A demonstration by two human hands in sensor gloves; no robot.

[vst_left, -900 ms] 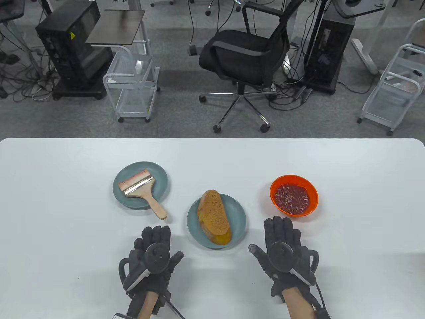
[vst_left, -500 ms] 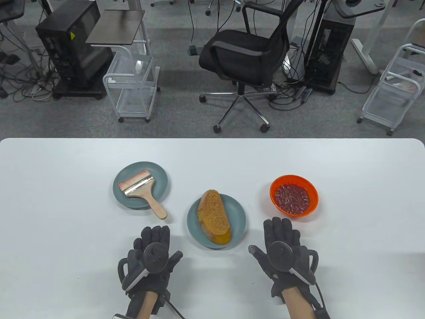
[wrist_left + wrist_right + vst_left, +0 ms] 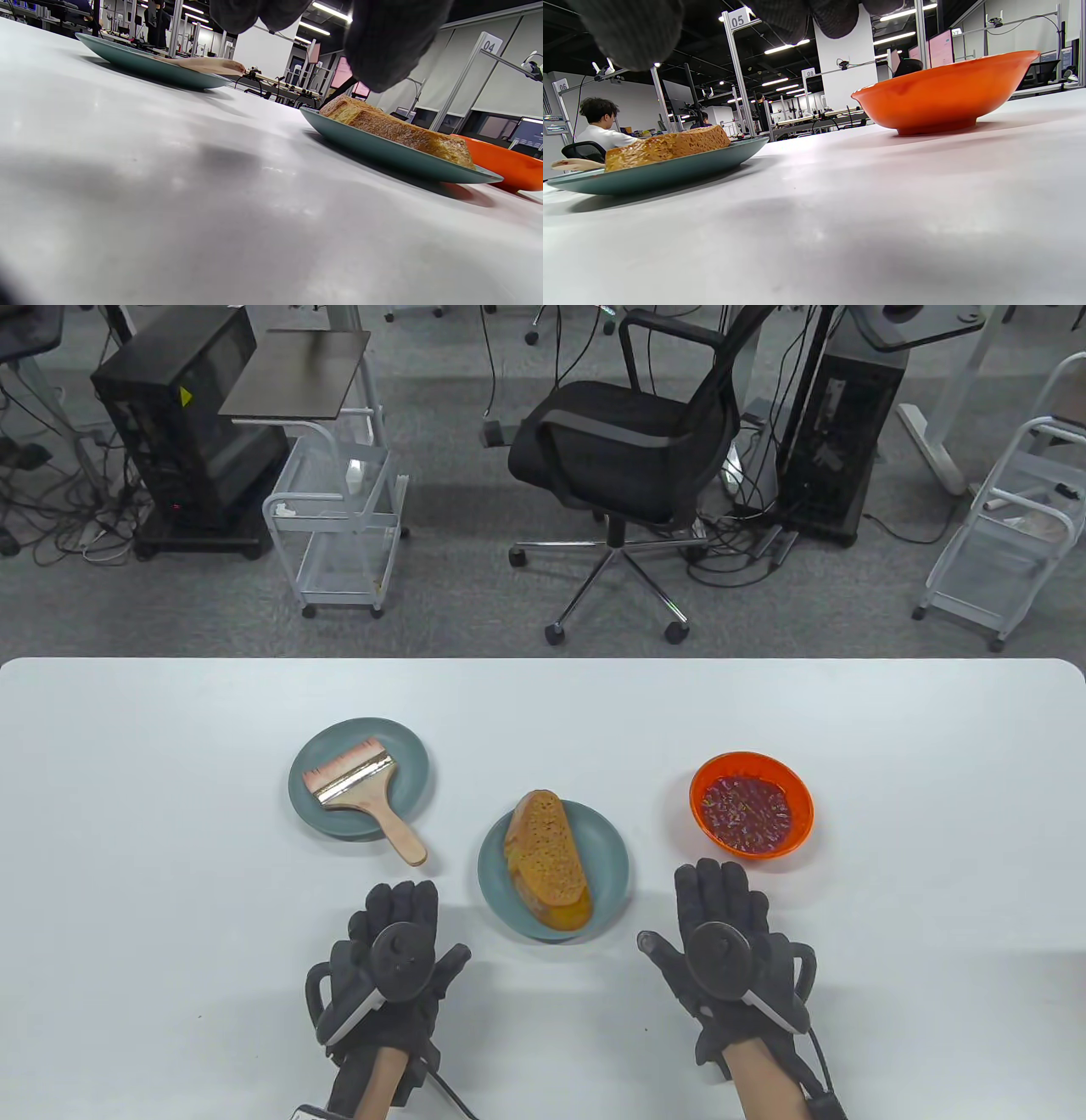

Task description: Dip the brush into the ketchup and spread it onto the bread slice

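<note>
A wooden brush (image 3: 361, 792) lies on a teal plate (image 3: 407, 755) at the left, its handle (image 3: 212, 65) sticking over the near rim. A bread slice (image 3: 545, 857) lies on a second teal plate (image 3: 607, 848) in the middle; it also shows in the left wrist view (image 3: 398, 129) and the right wrist view (image 3: 666, 146). An orange bowl (image 3: 797, 793) of ketchup (image 3: 747, 813) stands at the right, also in the right wrist view (image 3: 946, 91). My left hand (image 3: 394, 920) rests flat and empty below the brush handle. My right hand (image 3: 721, 908) rests flat and empty below the bowl.
The white table (image 3: 170, 899) runs wide to both sides. Beyond its far edge stand an office chair (image 3: 628, 449), a wire cart (image 3: 339, 534) and computer towers on the floor.
The left hand has shifted very slightly to the right. The right hand and all objects have stayed put.
</note>
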